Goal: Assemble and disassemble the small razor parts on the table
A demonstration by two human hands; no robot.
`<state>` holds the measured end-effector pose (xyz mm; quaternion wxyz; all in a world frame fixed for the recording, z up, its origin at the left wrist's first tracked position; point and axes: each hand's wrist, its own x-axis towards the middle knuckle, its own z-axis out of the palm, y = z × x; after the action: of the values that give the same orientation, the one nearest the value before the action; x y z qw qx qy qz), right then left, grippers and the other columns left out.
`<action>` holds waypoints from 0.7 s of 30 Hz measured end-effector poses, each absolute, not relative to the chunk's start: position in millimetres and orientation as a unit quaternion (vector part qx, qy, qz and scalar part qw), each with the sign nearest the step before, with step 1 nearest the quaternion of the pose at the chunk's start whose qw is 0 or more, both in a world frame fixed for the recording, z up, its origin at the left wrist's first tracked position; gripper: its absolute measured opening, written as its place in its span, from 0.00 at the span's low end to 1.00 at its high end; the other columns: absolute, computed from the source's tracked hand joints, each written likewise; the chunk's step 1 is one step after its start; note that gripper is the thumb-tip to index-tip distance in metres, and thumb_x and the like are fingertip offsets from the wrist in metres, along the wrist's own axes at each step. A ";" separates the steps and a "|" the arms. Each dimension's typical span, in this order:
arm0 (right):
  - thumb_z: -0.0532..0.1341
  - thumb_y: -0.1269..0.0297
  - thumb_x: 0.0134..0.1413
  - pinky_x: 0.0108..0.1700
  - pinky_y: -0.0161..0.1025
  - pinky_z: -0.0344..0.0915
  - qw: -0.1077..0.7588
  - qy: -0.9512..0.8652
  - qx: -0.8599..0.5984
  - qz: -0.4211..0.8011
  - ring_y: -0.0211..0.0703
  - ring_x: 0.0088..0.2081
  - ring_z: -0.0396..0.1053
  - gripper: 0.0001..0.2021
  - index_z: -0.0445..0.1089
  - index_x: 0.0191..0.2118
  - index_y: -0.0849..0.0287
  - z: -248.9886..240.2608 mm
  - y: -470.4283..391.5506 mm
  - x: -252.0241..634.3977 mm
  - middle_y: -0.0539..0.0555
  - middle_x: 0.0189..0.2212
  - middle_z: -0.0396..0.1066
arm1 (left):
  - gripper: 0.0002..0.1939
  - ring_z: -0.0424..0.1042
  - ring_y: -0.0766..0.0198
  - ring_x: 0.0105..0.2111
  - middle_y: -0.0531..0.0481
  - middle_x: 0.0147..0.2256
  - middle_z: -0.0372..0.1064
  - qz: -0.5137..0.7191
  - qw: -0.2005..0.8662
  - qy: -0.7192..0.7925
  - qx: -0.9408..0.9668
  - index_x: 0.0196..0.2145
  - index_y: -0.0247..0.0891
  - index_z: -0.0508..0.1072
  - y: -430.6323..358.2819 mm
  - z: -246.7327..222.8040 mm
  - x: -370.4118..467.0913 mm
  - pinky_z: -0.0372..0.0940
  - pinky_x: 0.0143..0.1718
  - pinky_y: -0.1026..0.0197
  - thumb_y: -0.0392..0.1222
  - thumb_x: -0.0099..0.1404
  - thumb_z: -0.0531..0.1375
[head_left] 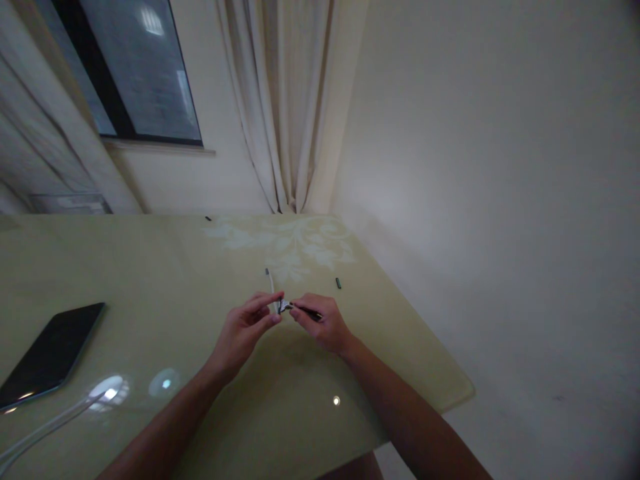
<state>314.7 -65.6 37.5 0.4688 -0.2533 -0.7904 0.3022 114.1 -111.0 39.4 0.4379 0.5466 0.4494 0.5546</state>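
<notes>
Above the right side of the table (165, 267), the left hand (244, 328) pinches a small shiny piece (285, 305) while the right hand (324, 325) clamps a slim dark object (312, 313), whose push could dislodge it from a slack fingertip hold

Glossy table (150, 280): black tablet (55, 350), white cable (65, 415), 2 small dark pieces (339, 283) (208, 219).

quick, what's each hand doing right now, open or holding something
Left hand: pinching a small piece, too small to identify.
Right hand: closed on a dark slim object.
</notes>
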 end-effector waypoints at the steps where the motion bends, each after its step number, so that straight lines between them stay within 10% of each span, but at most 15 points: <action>1: 0.62 0.56 0.67 0.34 0.37 0.65 0.469 -0.793 -0.249 0.297 0.40 0.29 0.68 0.14 0.81 0.42 0.60 37.9 -65.9 314.4 0.54 0.28 0.74 | 0.21 0.65 0.69 0.30 0.51 0.37 0.68 0.552 0.438 0.453 0.546 0.50 0.45 0.83 -111.4 40.3 114.4 0.63 0.33 0.65 0.48 0.58 0.71; 21: 0.62 0.52 0.67 0.35 0.36 0.63 0.453 -0.784 -0.275 0.324 0.40 0.30 0.68 0.17 0.80 0.40 0.61 39.4 -63.4 311.0 0.54 0.29 0.74 | 0.29 0.67 0.66 0.30 0.53 0.29 0.69 0.513 0.463 0.490 0.531 0.54 0.40 0.79 -109.5 34.2 107.1 0.62 0.32 0.65 0.53 0.57 0.72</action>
<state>311.0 -63.4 39.4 0.4533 -0.2750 -0.7836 0.3239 107.1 -109.5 34.2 0.4625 0.5310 0.4904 0.5134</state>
